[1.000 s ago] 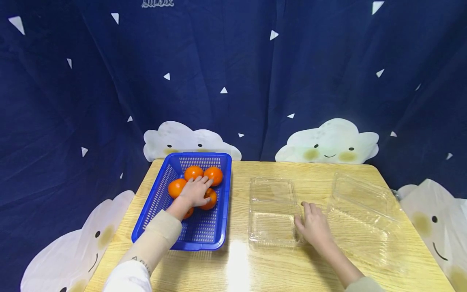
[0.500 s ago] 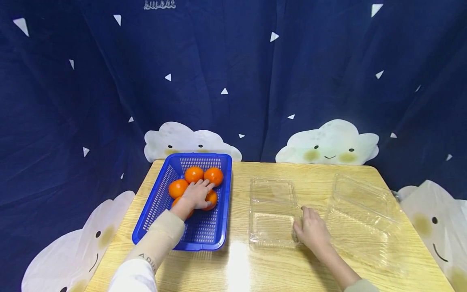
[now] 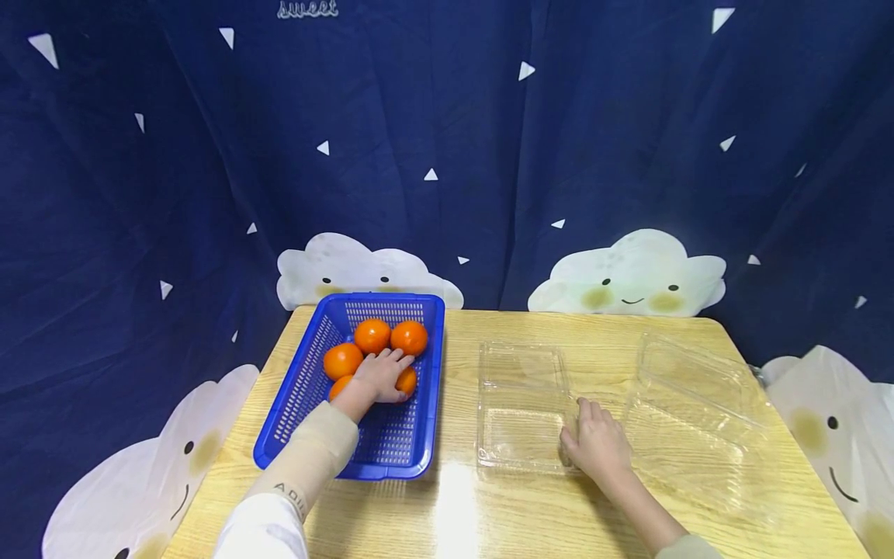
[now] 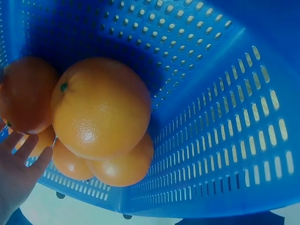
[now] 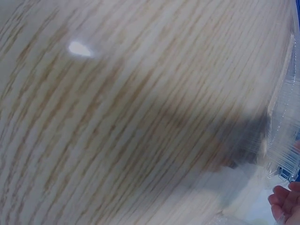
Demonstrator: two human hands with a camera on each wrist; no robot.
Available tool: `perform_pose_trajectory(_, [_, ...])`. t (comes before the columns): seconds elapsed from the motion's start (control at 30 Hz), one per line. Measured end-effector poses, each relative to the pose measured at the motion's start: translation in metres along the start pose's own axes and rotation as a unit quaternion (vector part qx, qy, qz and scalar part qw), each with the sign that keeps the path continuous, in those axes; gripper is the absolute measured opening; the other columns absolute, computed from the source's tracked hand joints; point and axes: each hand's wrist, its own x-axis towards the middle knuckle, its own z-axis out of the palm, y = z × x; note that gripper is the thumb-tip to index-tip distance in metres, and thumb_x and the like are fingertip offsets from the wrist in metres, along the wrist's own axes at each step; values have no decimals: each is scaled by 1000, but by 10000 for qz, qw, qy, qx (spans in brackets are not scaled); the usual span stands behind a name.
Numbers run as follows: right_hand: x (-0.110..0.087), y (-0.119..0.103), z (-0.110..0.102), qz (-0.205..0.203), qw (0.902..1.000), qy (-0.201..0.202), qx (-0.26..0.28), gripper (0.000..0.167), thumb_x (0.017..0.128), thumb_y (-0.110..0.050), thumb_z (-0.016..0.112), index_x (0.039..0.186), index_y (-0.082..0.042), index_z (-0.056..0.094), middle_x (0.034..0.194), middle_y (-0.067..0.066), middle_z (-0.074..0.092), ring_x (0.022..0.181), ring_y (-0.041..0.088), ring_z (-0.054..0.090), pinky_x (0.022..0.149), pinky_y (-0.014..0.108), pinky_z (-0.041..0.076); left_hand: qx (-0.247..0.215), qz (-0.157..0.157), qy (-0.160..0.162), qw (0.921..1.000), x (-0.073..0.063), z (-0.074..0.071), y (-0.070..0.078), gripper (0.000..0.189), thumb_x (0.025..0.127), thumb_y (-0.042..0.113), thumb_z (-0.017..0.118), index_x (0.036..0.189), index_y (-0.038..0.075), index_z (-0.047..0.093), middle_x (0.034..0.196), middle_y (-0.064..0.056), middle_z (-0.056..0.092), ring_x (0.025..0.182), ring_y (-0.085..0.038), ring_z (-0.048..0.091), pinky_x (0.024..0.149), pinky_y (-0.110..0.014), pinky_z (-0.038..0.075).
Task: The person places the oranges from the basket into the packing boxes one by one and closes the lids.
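Note:
Inside the blue plastic basket (image 3: pixel 434 388), my left hand (image 3: pixel 379 376) lies over an orange (image 3: pixel 407 382), its thumb and fingers around the fruit. That orange (image 4: pixel 28 96) shows at the far left of the left wrist view, with fingertips against its underside. Several more oranges (image 3: pixel 409 338) surround the hand. My right hand (image 3: pixel 599 444) pinches the right edge of a clear plastic clamshell box (image 3: pixel 524 439), which lies opened flat with its lid away from me. In the right wrist view, the curled fingertips of this hand (image 5: pixel 288 201) appear near the box's ribbed side (image 5: pixel 285 122).
A second clear clamshell box (image 3: pixel 698 442) lies opened at the right of the wooden table (image 3: pixel 461 512). A dark blue curtain (image 3: pixel 475 155) with white clouds hangs behind the table's far edge.
My left hand has shifted slightly toward me and right, its thumb coming lower round the orange. The right hand has dropped a little along the box's edge.

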Motion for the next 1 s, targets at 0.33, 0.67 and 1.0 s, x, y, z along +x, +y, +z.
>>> perform_pose_trajectory(0.33, [-1,-3,-4,194,9989,-304,-303,55,79,-31,65,111,12,51,102,26,57,90,42,55,75,52,45,-50,-87,-189,9998,-2,1,2,74,74,40,71,136,13,42,136,-9,42,124,-31,39,98,-51,33])
perform_pose_trajectory(0.67, [-2,-2,-4,195,9979,-450,-416,47,80,-29,61,105,10,53,92,21,58,86,40,55,76,53,43,31,3,-23,10000,0,5,2,71,74,39,72,133,12,44,130,-10,45,117,-30,42,93,-47,39])
perform_pose_trajectory(1.0, [-1,-2,-3,269,9975,-564,-340,48,82,-27,58,112,11,51,99,24,57,92,42,53,81,55,40,120,239,213,9994,-1,4,1,68,71,37,75,128,10,48,123,-11,48,109,-30,46,87,-44,43])
